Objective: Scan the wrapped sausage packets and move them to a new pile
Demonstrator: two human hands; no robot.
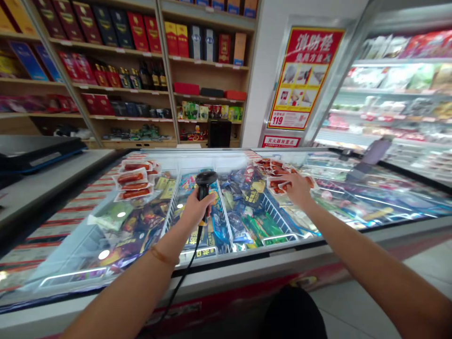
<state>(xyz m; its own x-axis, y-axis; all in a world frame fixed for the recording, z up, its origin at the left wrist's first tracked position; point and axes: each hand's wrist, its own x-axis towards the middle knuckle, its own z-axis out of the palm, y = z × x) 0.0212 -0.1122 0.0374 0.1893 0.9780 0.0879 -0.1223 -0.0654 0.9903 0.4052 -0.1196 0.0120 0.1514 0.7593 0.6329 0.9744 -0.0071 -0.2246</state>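
Observation:
My left hand is wrapped round the handle of a black barcode scanner, held upright above the freezer's glass top. Its cable hangs down past the freezer's front edge. Out to the right, my right hand grips the edge of a clear pack of red sausages, which lies on the glass. Part of that pack is hidden by the fingers. More sausage packs lie just behind it. On the left side of the glass sits another group of sausage packs, apart from both hands.
Under the glass, the chest freezer holds white wire baskets with colourful frozen packets. A grey-purple object stands at the right. A black device rests on the left counter. Shelves of boxes and a lit chiller stand behind.

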